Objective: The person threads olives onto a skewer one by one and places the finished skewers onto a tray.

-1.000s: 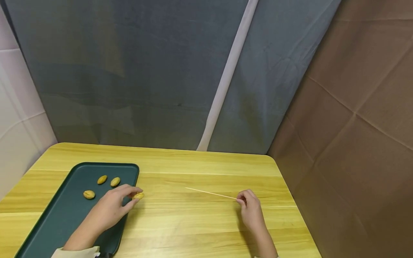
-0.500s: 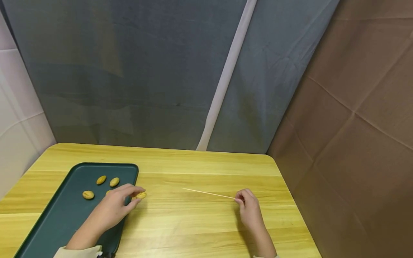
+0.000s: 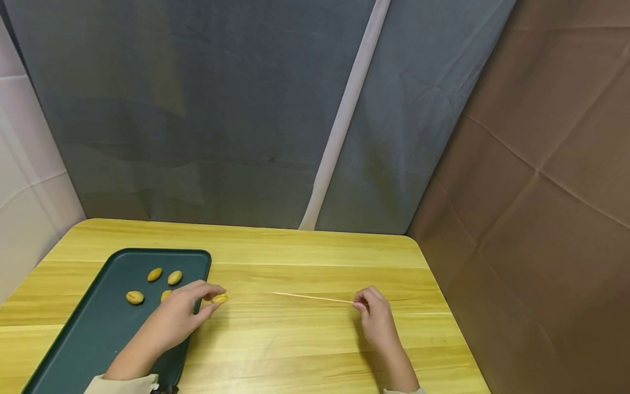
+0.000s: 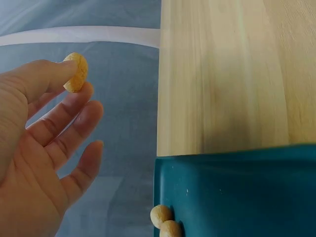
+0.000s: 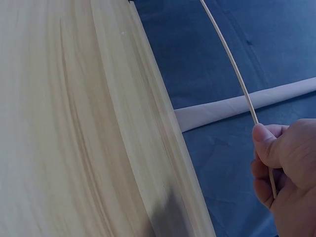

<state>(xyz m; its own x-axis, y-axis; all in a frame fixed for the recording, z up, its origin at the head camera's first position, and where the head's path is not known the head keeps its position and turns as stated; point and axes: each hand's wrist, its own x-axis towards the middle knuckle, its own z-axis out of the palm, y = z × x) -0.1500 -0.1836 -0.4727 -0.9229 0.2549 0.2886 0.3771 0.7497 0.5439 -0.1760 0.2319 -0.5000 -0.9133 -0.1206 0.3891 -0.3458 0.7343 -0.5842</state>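
In the head view, a person's two hands were over one wooden table [image 3: 295, 345]. The left hand [image 3: 178, 313] pinched one yellow nut [image 3: 219, 299] just past the right edge of one dark green tray [image 3: 93, 334]. Four more nuts [image 3: 135, 297] lay on the tray at the left, one partly hidden by that hand. On the right, the right hand [image 3: 376, 317] pinched one thin stick [image 3: 312, 297]. It pointed left toward the held nut, with a gap between.

The left wrist view showed the thumb against the nut, and other fingers spread apart. Only two tray nuts showed there.

The right wrist view showed the stick's back end, with bent fingers around it.
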